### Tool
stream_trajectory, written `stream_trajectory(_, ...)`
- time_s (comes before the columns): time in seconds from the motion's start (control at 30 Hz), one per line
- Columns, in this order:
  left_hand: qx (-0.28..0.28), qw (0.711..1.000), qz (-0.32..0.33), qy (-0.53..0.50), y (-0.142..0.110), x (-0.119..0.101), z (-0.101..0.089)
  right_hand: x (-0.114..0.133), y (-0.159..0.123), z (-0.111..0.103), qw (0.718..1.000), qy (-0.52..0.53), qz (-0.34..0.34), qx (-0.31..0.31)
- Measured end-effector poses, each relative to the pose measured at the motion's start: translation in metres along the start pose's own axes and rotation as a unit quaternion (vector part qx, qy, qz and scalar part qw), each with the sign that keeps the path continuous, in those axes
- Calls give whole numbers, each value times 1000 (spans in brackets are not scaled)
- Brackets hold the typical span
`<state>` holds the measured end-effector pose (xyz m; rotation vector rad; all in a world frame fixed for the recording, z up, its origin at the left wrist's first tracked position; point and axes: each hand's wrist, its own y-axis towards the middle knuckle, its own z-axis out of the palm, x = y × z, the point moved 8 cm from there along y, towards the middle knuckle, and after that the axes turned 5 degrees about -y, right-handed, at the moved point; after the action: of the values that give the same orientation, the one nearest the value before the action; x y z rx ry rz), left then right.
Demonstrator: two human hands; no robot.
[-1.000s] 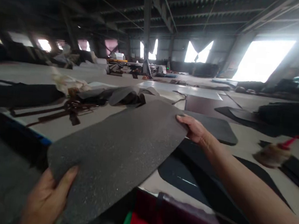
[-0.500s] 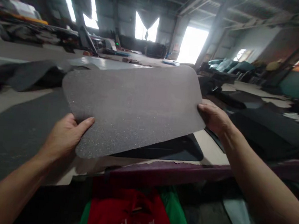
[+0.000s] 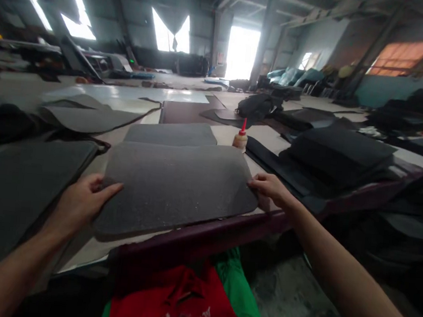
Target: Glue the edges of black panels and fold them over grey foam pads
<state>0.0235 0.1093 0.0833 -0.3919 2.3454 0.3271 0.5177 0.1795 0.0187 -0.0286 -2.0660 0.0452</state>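
Observation:
A grey, speckled, rounded-corner sheet (image 3: 177, 185) lies nearly flat on the table near its front edge. My left hand (image 3: 80, 200) grips its left edge, thumb on top. My right hand (image 3: 268, 186) pinches its right edge. Both hands are closed on the sheet. A similar grey sheet (image 3: 171, 133) lies flat just behind it.
A small glue bottle (image 3: 240, 137) with a red tip stands behind the sheet to the right. Stacked black sheets (image 3: 341, 151) fill the right side, a large grey mat (image 3: 19, 175) the left. The table's dark front edge (image 3: 204, 235) runs below the sheet.
The sheet was held up and tilted in the air; it has come down onto the table with both hands still on its edges. My view has swung to the right.

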Motion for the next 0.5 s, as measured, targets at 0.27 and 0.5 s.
stream_trajectory(0.27, 9, 998, 17, 55, -6, -22, 9, -15, 9, -3, 999, -35, 10, -23)
stream_trajectory(0.5, 6, 994, 11, 107, 11, -3, 18, -6, 6, -4, 991, -122, 26, -43)
